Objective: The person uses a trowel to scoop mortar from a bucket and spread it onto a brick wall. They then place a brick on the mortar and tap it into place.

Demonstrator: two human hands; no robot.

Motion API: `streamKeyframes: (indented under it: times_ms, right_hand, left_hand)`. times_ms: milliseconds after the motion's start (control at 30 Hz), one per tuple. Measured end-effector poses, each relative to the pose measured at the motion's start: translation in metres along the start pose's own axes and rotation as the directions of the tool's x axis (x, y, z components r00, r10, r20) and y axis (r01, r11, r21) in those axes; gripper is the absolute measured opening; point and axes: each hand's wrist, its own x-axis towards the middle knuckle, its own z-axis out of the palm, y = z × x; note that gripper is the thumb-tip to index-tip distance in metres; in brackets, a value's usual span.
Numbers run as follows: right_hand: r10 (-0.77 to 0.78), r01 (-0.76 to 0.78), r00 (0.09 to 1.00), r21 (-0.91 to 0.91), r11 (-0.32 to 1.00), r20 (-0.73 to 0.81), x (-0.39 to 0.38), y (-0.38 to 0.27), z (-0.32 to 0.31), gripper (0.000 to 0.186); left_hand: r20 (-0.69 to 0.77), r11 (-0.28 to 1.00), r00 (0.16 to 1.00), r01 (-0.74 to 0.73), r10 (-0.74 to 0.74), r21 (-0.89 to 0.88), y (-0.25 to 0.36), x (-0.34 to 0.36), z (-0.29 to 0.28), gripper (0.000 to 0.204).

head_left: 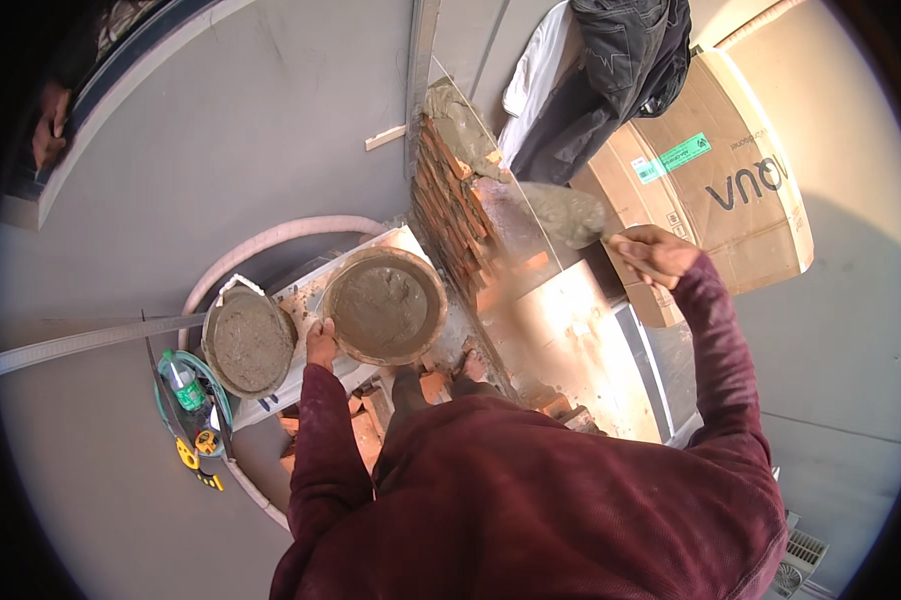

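My left hand (323, 343) grips the left rim of a round basin (437, 320) with wet grey mortar in it. Held out to the right, my right hand (661, 254) is closed round the handle of a trowel (569, 214). Grey mortar covers the trowel's blade, which is slightly blurred. Between the hands rises a brick wall (451, 215), its bricks showing in slanting rows. Fresh mortar (459, 128) lies on its far end. A thin string stretches along the wall, passing near the trowel.
A bucket of mortar (251, 340) stands left of the basin. Beyond it, a tub (226, 385) holds a green bottle and tools. Loose bricks (368, 435) lie by my feet. Clothes (616, 75) hang beside a large cardboard box (691, 205). Another person's hand (51, 125) shows far left.
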Motion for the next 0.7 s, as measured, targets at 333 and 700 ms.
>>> streamKeyframes:
  times_ms: [333, 700]
  right_hand:
    - [-0.222, 0.226, 0.973, -0.400, 0.888, 0.059, -0.121, -0.074, 0.072, 0.034]
    - [-0.140, 0.019, 0.987, -0.809, 0.587, -0.078, 0.181, 0.048, 0.313, 0.033]
  left_hand:
    - [0.112, 0.781, 0.859, -0.503, 0.500, 0.369, 0.067, -0.002, 0.013, 0.038]
    - [0.468, 0.693, 0.777, -0.609, 0.422, 0.385, 0.102, 0.002, 0.031, 0.039]
